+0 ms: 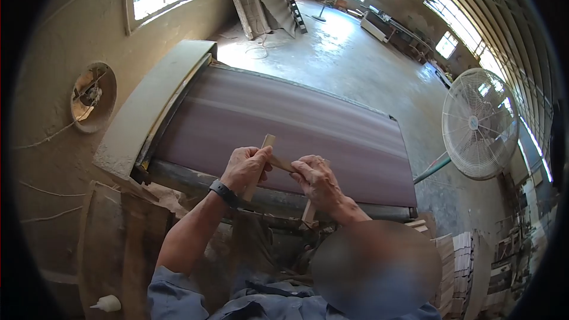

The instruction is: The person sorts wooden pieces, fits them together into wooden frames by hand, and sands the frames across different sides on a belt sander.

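Observation:
A small wooden frame piece (281, 163), two light strips joined by a crossbar, is held between my hands above a wide belt machine. My left hand (243, 167), with a dark watch (224, 191) on its wrist, is closed around the strip on the left. On the other side, my right hand (317, 181) is closed around the right end, and the lower end of the second strip (308, 212) shows below it. Under and beyond the hands lies the broad purplish-brown abrasive belt (278, 124). I cannot tell whether the wood touches the belt.
A pale cover (157, 98) borders the belt on the left. To the right stands a large fan (477, 123). Stacked wood strips (455, 272) are at lower right. A white bottle (108, 303) lies on the brown board (118, 249) at lower left.

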A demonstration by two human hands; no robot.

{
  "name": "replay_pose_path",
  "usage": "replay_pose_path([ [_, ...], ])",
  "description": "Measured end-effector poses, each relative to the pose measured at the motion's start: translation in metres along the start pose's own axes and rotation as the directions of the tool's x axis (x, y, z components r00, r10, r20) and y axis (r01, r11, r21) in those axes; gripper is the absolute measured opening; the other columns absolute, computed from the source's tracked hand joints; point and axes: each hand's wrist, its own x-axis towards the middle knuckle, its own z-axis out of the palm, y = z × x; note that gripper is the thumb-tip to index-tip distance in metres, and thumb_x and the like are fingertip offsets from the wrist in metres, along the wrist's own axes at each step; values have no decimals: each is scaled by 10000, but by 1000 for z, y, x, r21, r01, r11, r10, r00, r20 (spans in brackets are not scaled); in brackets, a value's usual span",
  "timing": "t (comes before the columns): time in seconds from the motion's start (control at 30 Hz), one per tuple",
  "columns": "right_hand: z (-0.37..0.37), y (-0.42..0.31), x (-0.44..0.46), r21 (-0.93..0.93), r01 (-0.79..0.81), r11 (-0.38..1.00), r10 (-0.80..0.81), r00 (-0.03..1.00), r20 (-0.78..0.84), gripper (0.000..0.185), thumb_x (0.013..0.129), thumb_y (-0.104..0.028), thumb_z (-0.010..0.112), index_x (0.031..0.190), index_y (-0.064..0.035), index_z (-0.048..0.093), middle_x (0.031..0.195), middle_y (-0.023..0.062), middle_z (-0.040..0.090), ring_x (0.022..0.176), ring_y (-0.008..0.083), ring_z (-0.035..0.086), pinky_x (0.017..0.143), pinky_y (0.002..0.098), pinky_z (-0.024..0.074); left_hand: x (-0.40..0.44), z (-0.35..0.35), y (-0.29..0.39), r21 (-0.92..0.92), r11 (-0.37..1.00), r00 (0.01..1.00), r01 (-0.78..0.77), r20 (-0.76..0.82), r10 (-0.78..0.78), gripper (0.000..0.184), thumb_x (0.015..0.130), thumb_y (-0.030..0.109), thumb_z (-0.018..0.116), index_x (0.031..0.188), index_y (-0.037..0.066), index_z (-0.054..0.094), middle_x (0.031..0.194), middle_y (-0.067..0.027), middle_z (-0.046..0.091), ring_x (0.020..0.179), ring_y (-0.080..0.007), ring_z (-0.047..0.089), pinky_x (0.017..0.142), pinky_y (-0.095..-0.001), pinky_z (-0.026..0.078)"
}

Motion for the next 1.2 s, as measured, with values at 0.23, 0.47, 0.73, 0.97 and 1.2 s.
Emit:
replay_pose_path([
  [0.23,82,50,48,231,-106,967,92,993,72,139,844,-56,635,980,-38,656,994,129,610,979,321,561,871,404,450,63,-32,-57,909,327,639,-258,-93,764,457,949,297,553,1264,-29,501,1242,-225,548,1121,-305,579,915,-407,486],
  [0.47,143,96,79,259,51,965,-60,998,29,159,816,-46,651,975,-34,656,991,125,609,970,305,562,874,388,452,114,-57,-82,931,173,903,-321,245,354,640,983,467,354,1417,-3,346,1487,-188,329,1412,-321,243,1169,-421,161],
  [0.73,131,141,102,280,38,959,-46,999,20,187,804,-58,657,990,-45,665,994,110,614,997,298,564,897,386,451,156,-32,-73,978,50,942,-201,179,284,725,973,555,267,1439,2,313,1506,-187,290,1428,-323,198,1173,-428,131],
  [0.97,91,196,71,289,-8,957,20,999,-39,176,804,-62,641,976,-57,678,960,130,627,978,313,563,886,393,459,188,38,-74,964,54,929,-261,235,287,730,972,561,273,1429,-5,335,1500,-200,299,1429,-335,187,1171,-425,128],
  [1.2,47,228,32,240,-86,967,98,994,-39,184,803,-59,642,982,-56,683,941,128,634,989,307,564,903,384,459,198,102,-80,941,45,908,-336,311,280,736,966,565,285,1430,-4,335,1505,-197,292,1432,-332,182,1172,-426,123],
])
